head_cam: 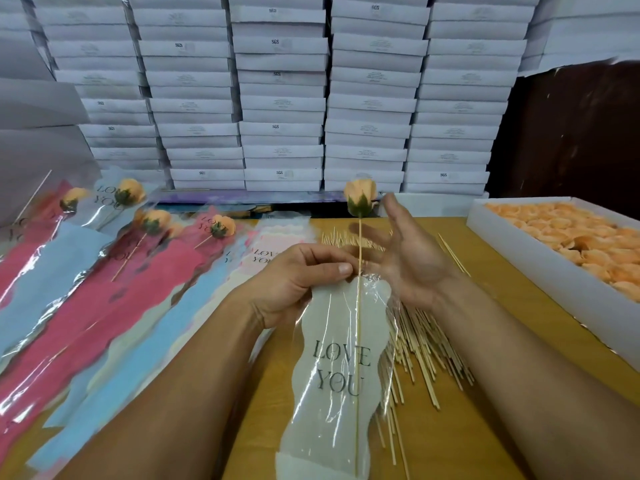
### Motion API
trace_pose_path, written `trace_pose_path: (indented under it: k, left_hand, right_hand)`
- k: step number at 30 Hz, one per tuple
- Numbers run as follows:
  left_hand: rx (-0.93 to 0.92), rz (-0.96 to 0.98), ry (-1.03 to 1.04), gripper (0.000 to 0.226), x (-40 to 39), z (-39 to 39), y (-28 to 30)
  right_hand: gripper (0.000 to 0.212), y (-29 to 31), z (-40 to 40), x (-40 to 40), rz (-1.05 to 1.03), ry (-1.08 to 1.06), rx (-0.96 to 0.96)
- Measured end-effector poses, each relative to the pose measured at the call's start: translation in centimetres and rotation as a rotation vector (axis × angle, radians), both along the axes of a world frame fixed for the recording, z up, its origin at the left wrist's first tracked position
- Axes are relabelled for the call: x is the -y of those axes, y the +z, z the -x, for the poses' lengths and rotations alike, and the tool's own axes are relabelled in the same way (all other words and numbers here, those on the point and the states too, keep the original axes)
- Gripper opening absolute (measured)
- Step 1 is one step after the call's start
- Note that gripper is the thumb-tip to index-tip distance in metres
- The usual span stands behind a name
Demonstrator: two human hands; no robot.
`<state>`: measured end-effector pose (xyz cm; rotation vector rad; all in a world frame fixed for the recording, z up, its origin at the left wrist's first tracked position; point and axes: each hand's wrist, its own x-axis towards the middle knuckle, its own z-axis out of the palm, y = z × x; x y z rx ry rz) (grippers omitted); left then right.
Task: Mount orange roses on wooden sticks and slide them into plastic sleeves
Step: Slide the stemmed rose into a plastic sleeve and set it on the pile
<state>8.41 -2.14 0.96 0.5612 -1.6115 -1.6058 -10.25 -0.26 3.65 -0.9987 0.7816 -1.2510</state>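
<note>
While my left hand (298,275) pinches the mouth of the plastic sleeve (341,368), the stick (358,327) runs down inside it, its orange rose (360,199) well above the opening. My right hand (405,251) is released, fingers spread. Next, I judge: seat the rose lower.

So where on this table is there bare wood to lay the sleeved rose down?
Bare table shows between the loose sticks and the white tray of roses, and a patch near the edge right of the sleeve. The left side is crowded with finished sleeved roses and stacked coloured sleeves.
</note>
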Motion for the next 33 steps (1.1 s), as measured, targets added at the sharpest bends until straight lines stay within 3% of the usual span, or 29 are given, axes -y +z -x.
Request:
trace_pose_path:
  k: [2, 5, 8, 15, 19, 25, 33]
  left_hand:
    - [0.084, 0.02, -0.032, 0.013, -0.2, 0.2, -0.1]
    - [0.152, 0.024, -0.051, 0.009, -0.2, 0.3, -0.4]
    - [0.136, 0.027, -0.027, 0.01, -0.1, 0.4, -0.4]
    - [0.047, 0.06, 0.086, 0.009, -0.1, 0.9, -0.3]
    - [0.085, 0.146, 0.172, 0.014, -0.1, 1.0, -0.3]
    - [0.085, 0.13, 0.21, 0.011, 0.0, 1.0, -0.2]
    - [0.347, 0.392, 0.302, 0.011, -0.5, 1.4, -0.3]
  right_hand:
    - [0.069, 0.1, 0.4, 0.4, 0.051, -0.03, 0.071]
    - [0.04, 0.1, 0.6, 0.3, 0.123, -0.083, 0.042]
    - [0.029, -0.1, 0.6, 0.2, 0.13, -0.126, 0.01]
    - [0.031, -0.4, 0.2, 0.2, 0.097, -0.181, -0.189]
    - [0.013, -0.7, 0.4, 0.4, 0.068, -0.201, -0.295]
    - [0.018, -0.8, 0.5, 0.4, 0.005, -0.195, -0.37]
    - [0.01, -0.7, 0.9, 0.0, 0.029, -0.209, -0.426]
